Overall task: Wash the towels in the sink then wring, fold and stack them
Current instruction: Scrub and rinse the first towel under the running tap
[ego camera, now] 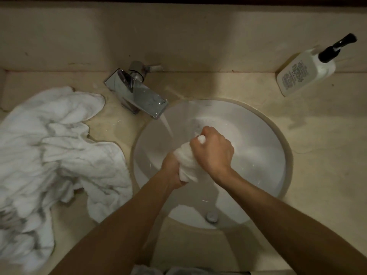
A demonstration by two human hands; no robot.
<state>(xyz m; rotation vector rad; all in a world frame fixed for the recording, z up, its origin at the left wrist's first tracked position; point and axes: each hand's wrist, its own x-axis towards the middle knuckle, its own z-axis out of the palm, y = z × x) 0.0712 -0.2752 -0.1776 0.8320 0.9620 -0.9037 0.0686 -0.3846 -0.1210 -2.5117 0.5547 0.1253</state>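
A small white towel [186,159] is bunched into a tight roll over the round white sink [264,135]. My left hand [170,169] grips its near end and my right hand [213,149] grips its far end, a tip of cloth poking out above the right fist. Water runs from the chrome faucet [139,96] into the basin just left of my hands. A crumpled heap of white towels [55,151] lies on the counter to the left of the sink.
A white soap dispenser [309,70] with a black pump stands at the back right of the beige stone counter [321,155]. The sink drain [211,216] shows near the front. A bit of white cloth [147,270] peeks in at the bottom edge.
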